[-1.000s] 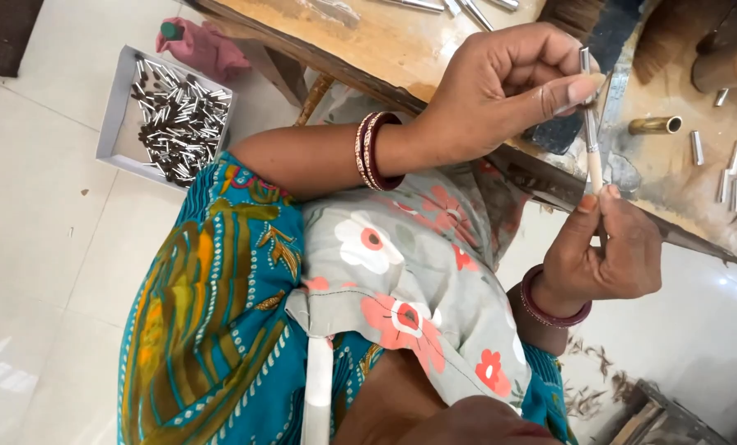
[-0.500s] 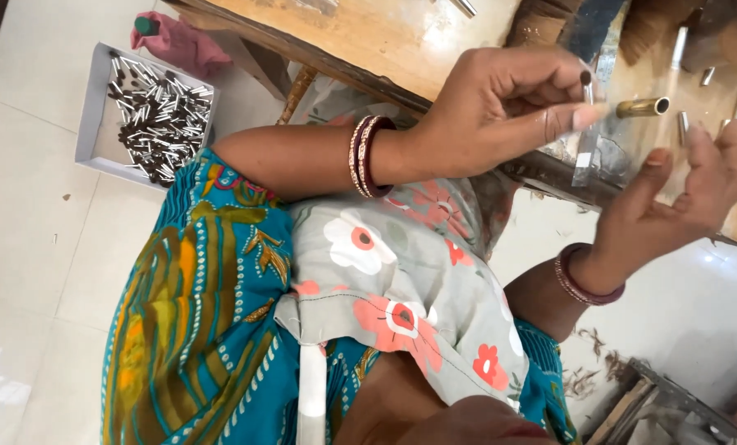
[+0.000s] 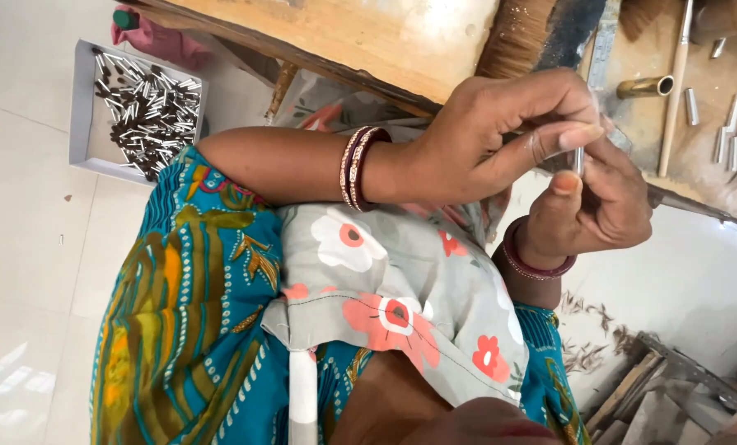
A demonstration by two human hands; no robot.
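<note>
— What has changed for us?
— Half a second ago our right hand [image 3: 603, 206] was spread open near the surface [image 3: 385, 41]; now it is back, right of centre, meeting our left hand [image 3: 500, 132].
— And the fingers?
— Both sets are pinched closed on the metal tube [image 3: 580, 159], held above our lap, so we judge a fresh piece is in work.

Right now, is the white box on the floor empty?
Not empty. The white box holds a heap of small silver and dark tubes over most of its bottom.
</note>
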